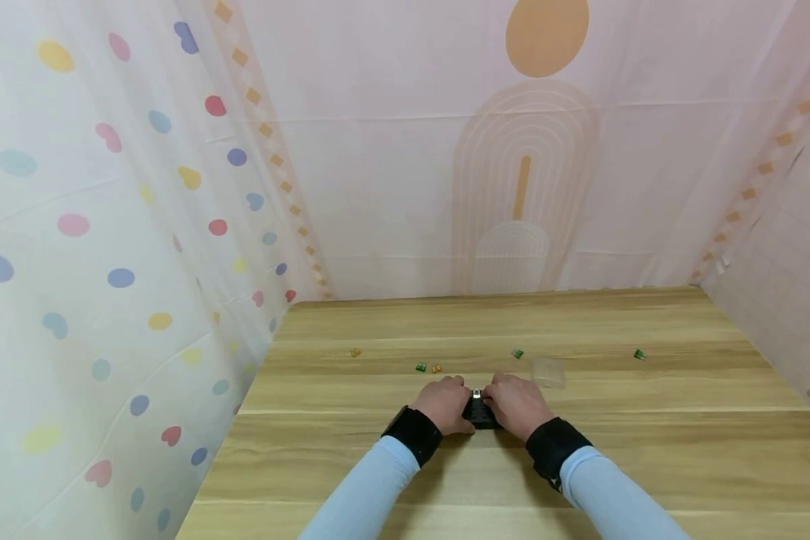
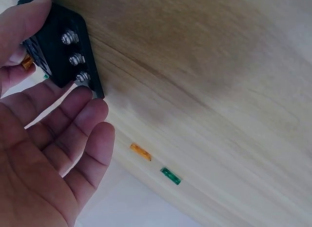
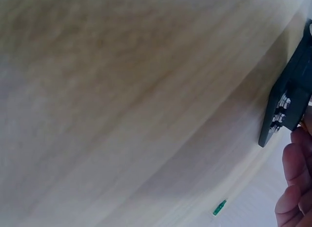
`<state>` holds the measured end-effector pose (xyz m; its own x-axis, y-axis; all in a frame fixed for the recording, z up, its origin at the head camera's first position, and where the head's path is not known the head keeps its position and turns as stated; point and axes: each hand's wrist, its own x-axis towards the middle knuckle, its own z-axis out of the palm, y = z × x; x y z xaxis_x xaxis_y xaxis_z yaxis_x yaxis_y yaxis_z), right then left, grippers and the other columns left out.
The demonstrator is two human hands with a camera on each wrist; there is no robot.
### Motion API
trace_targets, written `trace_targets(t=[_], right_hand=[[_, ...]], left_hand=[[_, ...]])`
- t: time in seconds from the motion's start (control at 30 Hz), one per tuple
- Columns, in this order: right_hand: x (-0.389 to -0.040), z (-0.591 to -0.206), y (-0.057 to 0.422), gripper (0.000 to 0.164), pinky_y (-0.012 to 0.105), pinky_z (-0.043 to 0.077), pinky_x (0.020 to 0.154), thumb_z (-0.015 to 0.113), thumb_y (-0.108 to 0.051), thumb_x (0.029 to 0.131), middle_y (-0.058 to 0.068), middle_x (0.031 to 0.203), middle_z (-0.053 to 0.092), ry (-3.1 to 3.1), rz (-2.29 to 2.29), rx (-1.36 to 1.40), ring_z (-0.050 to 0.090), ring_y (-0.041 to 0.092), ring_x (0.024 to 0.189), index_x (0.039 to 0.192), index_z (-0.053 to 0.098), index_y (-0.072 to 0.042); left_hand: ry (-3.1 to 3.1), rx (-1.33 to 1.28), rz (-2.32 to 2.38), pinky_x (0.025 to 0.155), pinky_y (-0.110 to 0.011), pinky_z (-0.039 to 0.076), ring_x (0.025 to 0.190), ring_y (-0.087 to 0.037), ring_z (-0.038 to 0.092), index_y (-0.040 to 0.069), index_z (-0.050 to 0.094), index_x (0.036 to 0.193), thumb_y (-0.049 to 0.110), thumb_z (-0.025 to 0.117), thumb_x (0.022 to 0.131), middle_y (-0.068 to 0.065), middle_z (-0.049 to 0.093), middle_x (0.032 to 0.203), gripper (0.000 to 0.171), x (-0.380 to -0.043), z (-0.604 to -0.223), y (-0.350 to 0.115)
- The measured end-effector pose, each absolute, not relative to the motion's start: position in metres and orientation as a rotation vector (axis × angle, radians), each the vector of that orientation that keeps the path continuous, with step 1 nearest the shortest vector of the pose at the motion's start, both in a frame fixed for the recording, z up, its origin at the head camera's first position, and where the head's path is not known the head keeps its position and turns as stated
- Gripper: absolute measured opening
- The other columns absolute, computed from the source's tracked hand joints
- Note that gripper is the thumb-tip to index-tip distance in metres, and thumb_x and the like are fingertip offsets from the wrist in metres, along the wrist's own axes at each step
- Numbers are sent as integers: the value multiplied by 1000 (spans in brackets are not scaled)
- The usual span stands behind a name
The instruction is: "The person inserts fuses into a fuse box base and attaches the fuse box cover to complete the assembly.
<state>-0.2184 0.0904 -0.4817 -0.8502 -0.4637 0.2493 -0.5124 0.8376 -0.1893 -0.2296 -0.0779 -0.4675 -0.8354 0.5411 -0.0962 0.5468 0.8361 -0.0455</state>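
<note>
A black fuse block (image 1: pixel 481 414) with silver screw terminals (image 2: pixel 76 59) along its side stands on the table between both hands. My left hand (image 1: pixel 444 405) grips its left side; the thumb lies over the block, and the other fingers are loosely bent beside its edge. At the block's right end is my right hand (image 1: pixel 517 405), its fingertips pinching an orange blade fuse (image 2: pixel 27 62) against the block. Only a sliver of that fuse shows, and the right thumb is mostly hidden. The right wrist view catches the block (image 3: pixel 292 90) and some right fingers (image 3: pixel 296 163) at its edge.
Beyond the hands lie small blade fuses: an orange one (image 1: pixel 355 352) at left, a green one (image 1: pixel 421 367) beside another orange one (image 1: pixel 436 368), and green ones (image 1: pixel 517 353) farther right. A clear plastic box (image 1: pixel 547 373) sits past the right hand. Patterned curtains (image 1: pixel 378 187) border the table.
</note>
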Motion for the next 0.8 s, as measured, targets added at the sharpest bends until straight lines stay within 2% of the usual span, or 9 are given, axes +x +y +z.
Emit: trace_targets(t=[0.13,0.43,0.67,0.8], right_hand=[[-218,-480,92,5,36,52,63,75,-12,88,-1,78,59,-2846,422,745,60,18,72,91,77,-9],[-221,-479,98,10,33,50,62,75,-21,89,-3,77,60,-2842,393,708,58,13,69,93,75,-12],[-220,-471,108,17,38,54,69,72,-21,91,4,92,68,-2863,443,656,65,20,82,102,75,-7],[-223,-470,119,19,41,55,73,71,-19,92,8,96,71,-2838,476,617,67,24,86,104,74,-4]], left_hand=[[2938,856,-113,68,-28,50,82,-14,57,14,74,105,49,85,74,2,59,91,48,-229,-468,-78],[2949,824,-41,66,-28,49,79,-13,56,15,73,106,58,83,71,2,60,88,56,-227,-460,-85],[2947,747,-31,73,-32,54,90,-16,61,13,69,122,67,76,72,-3,63,103,74,-226,-456,-91],[2961,706,-41,78,-35,54,100,-20,61,14,67,126,69,74,74,-5,64,111,76,-226,-454,-91]])
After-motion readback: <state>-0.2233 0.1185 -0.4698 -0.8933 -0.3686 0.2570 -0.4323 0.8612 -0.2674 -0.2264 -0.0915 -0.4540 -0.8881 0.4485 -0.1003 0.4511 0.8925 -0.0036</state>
